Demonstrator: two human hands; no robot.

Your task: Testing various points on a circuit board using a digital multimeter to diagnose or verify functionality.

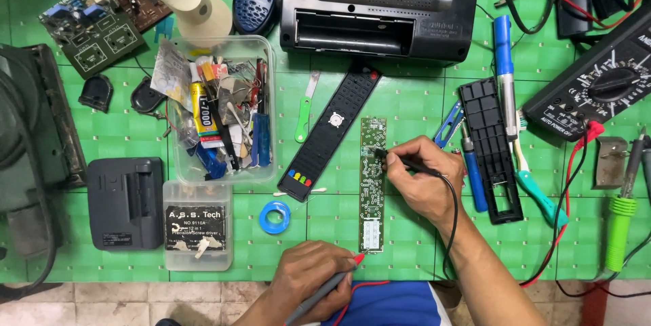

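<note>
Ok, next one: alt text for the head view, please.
The right hand presses a black probe to a long green circuit board on a green mat, while the left hand holds a red-tipped probe near the board's lower end. A black remote shell lies beside it.

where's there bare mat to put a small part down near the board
Bare green mat lies between the blue solder spool, left hand and circuit board. Crowded right of the right hand: tools and leads.

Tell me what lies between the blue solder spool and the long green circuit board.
In the head view, only bare green mat separates the blue solder spool from the long green circuit board; the black remote front ends just above that gap.
</note>
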